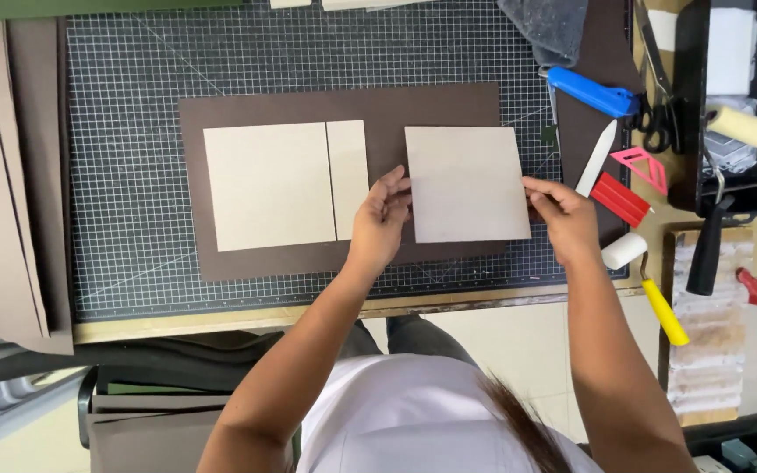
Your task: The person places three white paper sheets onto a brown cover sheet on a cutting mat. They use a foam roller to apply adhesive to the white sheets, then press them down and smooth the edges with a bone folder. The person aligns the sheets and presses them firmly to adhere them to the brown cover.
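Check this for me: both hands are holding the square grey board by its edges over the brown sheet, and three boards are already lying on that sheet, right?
Not quite. The head view shows two boards already lying on the brown sheet: a large square board and a narrow strip. The left hand and right hand do hold the square grey board by its edges.

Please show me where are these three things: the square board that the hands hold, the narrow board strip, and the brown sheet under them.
square board (468,184), head view, middle of its face
narrow board strip (348,180), head view, middle of the strip
brown sheet (343,105), head view, bare upper part above the boards
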